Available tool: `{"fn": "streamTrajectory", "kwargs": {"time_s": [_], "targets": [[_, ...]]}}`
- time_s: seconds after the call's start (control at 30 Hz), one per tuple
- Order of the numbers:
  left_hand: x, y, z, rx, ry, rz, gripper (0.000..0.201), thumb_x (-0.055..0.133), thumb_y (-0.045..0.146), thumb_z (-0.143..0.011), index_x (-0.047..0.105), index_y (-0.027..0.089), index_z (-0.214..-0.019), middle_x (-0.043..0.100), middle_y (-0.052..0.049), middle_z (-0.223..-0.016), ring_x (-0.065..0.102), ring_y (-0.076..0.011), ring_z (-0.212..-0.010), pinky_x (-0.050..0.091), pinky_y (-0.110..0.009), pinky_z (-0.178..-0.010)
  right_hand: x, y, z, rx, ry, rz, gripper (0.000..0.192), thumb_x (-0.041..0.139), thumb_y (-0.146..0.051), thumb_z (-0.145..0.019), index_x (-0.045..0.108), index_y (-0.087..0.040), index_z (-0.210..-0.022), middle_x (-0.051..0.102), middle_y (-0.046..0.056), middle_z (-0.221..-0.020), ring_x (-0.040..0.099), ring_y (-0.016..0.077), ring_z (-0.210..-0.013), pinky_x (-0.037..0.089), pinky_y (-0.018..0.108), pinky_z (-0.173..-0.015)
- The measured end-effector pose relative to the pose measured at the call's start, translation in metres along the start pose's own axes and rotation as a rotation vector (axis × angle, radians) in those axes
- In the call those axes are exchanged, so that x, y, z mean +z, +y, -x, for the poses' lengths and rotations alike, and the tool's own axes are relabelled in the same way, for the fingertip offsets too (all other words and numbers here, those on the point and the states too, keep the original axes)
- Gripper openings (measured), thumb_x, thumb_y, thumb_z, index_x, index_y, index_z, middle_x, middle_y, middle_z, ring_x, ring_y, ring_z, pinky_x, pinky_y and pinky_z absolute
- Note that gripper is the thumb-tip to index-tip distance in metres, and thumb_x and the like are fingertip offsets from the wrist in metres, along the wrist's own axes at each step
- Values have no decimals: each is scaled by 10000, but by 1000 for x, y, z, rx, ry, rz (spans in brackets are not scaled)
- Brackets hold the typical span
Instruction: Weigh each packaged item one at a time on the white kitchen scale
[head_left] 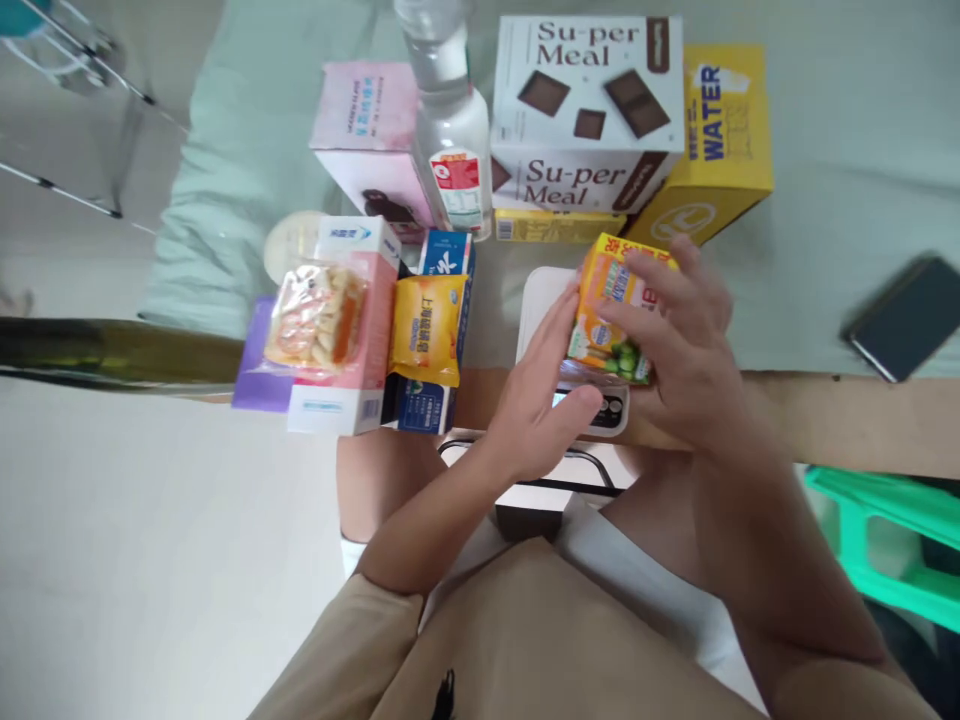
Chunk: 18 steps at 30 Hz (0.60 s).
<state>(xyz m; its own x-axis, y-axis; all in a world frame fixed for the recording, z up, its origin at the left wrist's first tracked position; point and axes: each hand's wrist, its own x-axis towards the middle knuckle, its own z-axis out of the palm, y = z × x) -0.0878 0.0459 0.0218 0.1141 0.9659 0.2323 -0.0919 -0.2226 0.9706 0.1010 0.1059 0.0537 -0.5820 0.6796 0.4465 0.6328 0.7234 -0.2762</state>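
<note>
A small yellow-orange snack packet (609, 300) with green fruit printed on it is held over a white kitchen scale (541, 300). My right hand (679, 340) grips the packet from the right, fingers wrapped across its front. My left hand (544, 395) presses flat against the packet's left side, its fingers reaching down over the scale's display (600, 410). The scale's platform is mostly hidden by the packet and both hands.
Left of the scale lie a yellow packet (427, 330) on a blue box and a clear bag of snacks (316, 318) on a pink-white box. Behind stand a bottle (448, 130), a pink box (371, 140), a Su-per Meal box (589, 100) and a yellow box (724, 140). A phone (907, 315) lies right.
</note>
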Motion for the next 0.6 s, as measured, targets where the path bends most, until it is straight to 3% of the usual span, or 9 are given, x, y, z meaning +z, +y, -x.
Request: {"fn": "streamTrajectory", "kwargs": {"time_s": [0.13,0.27,0.33,0.47,0.53,0.6], "targets": [[-8,7,-5,-35,-42,-7,854,453,768,-987,380,259,-1668,335,-107,-1810,277,-357,-1712,215,-551,-1439,-23,0,-23,-127,-283,184,660,617,-209,-947,482,-402,-1564,525,48,-1673,398,411,-1636,334,745,-1288],[-11,22,-7,-92,-35,-3,784,388,738,-1016,446,228,-1608,429,-143,-1752,368,-349,-1667,272,-562,-1409,-35,3,-43,-288,-385,265,658,549,-188,-964,454,-338,-1598,576,77,-1629,450,361,-1613,310,712,-1299],[-11,33,-4,-123,-42,-53,834,439,724,-996,406,183,-1629,372,-189,-1773,331,-361,-1685,264,-567,-1414,-37,8,-53,-374,-428,272,659,523,-171,-951,459,-311,-1592,633,78,-1569,508,322,-1572,325,671,-1297],[-12,58,9,-144,-58,-170,1015,594,685,-916,289,76,-1669,121,-268,-1832,87,-407,-1749,204,-632,-1424,-44,12,-74,-505,-552,344,602,502,-140,-893,570,-290,-1472,719,62,-1447,630,251,-1433,381,556,-1265],[-15,70,18,-60,-43,-165,893,613,632,-916,393,119,-1612,241,-257,-1805,176,-409,-1734,279,-643,-1401,-49,8,-81,-527,-599,422,536,501,-131,-868,646,-282,-1361,748,66,-1392,697,224,-1306,438,479,-1203],[-21,79,25,85,-80,-104,699,618,592,-916,542,190,-1483,526,-219,-1652,460,-394,-1605,442,-592,-1322,-55,2,-85,-501,-615,493,474,538,-176,-856,692,-272,-1294,770,88,-1340,730,226,-1195,490,443,-1108]]}}
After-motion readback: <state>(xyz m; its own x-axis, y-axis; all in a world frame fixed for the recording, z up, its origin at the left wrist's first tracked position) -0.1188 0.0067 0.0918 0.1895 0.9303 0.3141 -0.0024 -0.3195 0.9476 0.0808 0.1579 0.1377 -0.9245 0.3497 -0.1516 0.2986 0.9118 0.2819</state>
